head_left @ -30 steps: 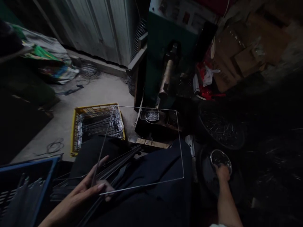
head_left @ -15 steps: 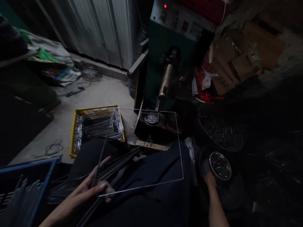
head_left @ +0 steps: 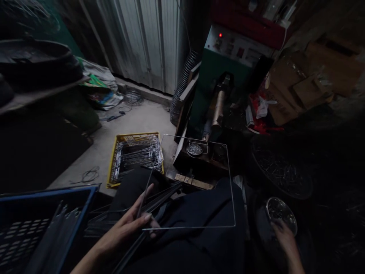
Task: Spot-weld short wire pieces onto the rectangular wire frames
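A large rectangular wire frame stands over my lap, its far side by the machine's tip. My left hand is closed on its left side, thumb and fingers pinching near the lower left corner. Long dark rods lie across my lap under that hand. On the right, my right hand is at the near edge of a round metal bowl with small pieces inside; its fingers are dark and their hold is unclear. A small dish of metal bits sits below the machine's tip.
A green machine with a red light stands ahead. A yellow crate of wire pieces is on the floor, left of it. A blue crate with rods is at lower left. Right are a dark tub and cardboard boxes.
The view has shifted, so most things appear further right and slightly lower. My right hand has moved from the bowl's left side to its near edge. My left hand still holds the wire frame.
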Available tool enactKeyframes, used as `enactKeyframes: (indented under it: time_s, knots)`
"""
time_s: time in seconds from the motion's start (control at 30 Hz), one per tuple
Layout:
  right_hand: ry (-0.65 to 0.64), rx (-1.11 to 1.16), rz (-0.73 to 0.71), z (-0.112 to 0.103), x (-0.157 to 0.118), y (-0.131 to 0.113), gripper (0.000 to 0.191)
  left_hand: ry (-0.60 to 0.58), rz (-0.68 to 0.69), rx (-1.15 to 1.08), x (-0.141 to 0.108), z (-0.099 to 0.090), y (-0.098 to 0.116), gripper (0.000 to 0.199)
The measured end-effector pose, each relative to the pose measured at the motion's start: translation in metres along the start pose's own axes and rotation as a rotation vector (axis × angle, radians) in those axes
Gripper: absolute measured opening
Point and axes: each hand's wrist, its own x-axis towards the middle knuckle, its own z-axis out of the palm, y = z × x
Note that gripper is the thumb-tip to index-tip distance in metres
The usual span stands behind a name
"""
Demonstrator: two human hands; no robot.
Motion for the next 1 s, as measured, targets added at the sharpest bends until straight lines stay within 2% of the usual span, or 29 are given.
enactKeyframes:
  time_s: [0.07,0.13,0.17,0.23,0.3,0.33,0.37,0.4,0.47,0.53,0.67,0.83,1.0]
  knots:
    - [-0.032,0.278,-0.007,-0.029,-0.026,-0.017,0.062,-0.013,0.023,0.012,-0.001,0.0,0.001,0.09]
    - [-0.1,0.364,-0.182,-0.052,-0.059,-0.044,0.068,-0.044,0.042,0.019,-0.002,0.0,0.001,0.095]
    - [-0.2,0.351,-0.308,-0.061,-0.077,-0.063,0.072,-0.057,0.046,0.017,-0.001,0.0,0.001,0.098]
    - [-0.378,0.388,-0.425,-0.068,-0.113,-0.11,0.065,-0.073,0.043,0.008,0.001,-0.002,-0.002,0.1]
    - [-0.549,0.506,-0.635,-0.064,-0.141,-0.162,0.059,-0.088,0.035,0.014,0.004,-0.004,-0.005,0.098]
    - [-0.617,0.483,-0.754,-0.058,-0.151,-0.187,0.065,-0.096,0.032,0.021,0.006,-0.006,-0.007,0.097]
    - [-0.675,0.401,-0.878,-0.051,-0.158,-0.209,0.081,-0.099,0.03,0.028,0.008,-0.007,-0.009,0.096]
    - [-0.699,0.34,-0.967,-0.042,-0.163,-0.228,0.092,-0.098,0.03,0.034,0.01,-0.007,-0.01,0.095]
    - [-0.681,0.244,-1.108,-0.025,-0.165,-0.254,0.099,-0.084,0.04,0.039,0.013,-0.008,-0.011,0.094]
    - [-0.616,0.183,-1.198,-0.01,-0.164,-0.265,0.094,-0.068,0.043,0.038,0.016,-0.007,-0.009,0.094]
    - [-0.526,0.125,-1.274,0.006,-0.16,-0.265,0.095,-0.077,0.032,0.045,0.024,-0.006,-0.004,0.096]
    - [-0.484,0.106,-1.258,0.009,-0.161,-0.261,0.094,-0.106,0.019,0.027,0.035,-0.003,-0.002,0.099]
    - [-0.51,0.134,-1.223,0.007,-0.156,-0.264,0.089,-0.064,0.016,0.068,0.042,0.0,-0.003,0.099]
